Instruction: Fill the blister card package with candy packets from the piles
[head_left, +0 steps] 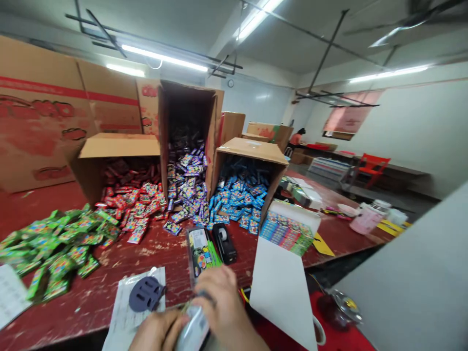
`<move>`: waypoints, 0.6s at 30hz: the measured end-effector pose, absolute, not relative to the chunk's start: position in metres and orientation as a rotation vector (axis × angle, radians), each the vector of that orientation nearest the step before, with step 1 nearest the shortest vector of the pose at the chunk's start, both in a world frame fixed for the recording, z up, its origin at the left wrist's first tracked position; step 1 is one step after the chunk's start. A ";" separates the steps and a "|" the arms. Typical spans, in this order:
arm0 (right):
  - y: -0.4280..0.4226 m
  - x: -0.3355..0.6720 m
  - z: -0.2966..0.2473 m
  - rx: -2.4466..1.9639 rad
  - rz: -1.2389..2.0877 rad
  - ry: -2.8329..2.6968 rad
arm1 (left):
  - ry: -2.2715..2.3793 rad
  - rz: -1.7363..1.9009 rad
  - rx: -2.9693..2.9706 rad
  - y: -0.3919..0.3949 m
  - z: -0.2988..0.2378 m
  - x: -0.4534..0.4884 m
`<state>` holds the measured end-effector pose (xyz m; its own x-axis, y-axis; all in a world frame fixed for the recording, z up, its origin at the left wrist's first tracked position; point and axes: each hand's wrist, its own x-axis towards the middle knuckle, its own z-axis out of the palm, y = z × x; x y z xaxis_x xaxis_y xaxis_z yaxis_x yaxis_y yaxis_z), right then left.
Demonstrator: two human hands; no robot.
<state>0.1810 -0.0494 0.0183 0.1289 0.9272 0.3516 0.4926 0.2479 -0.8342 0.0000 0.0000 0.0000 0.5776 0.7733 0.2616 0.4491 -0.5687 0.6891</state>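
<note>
My left hand [155, 334] and my right hand [223, 307] meet at the bottom edge, both closed on a clear plastic packet [193, 329] with small wrapped items inside. Just beyond them lies a long clear packet with colourful contents [200, 253] and a black tape dispenser [224, 243]. A dark round plastic piece [146, 294] rests on a clear sheet left of my hands. An open white display box [287, 229] filled with rows of small packs stands to the right.
Three cardboard boxes lie on their sides on the red table [109, 273], spilling red [133, 204], purple [186, 190] and blue [243, 195] packs. Green packs [54, 243] are heaped at left. A person [297, 137] sits far back. A pink jar [367, 217] stands right.
</note>
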 end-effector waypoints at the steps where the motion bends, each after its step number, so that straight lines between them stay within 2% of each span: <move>1: -0.048 0.185 0.018 -1.419 0.617 -1.373 | 0.994 0.778 2.205 0.007 -0.003 0.004; 6: -0.038 0.197 0.010 -1.175 1.208 -1.071 | 0.977 0.986 1.755 0.018 -0.008 0.011; 13: -0.012 0.197 0.001 -1.257 0.977 -0.962 | 0.906 1.000 1.447 0.021 -0.002 0.033; 18: -0.033 0.176 -0.007 -1.286 1.016 -1.045 | 0.956 1.083 1.283 0.028 0.012 0.038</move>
<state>0.1757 -0.0329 -0.0068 0.2331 0.9720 0.0290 -0.0018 0.0303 -0.9995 0.0376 0.0285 0.0122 0.2435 0.9690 0.0409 -0.0791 -0.0222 0.9966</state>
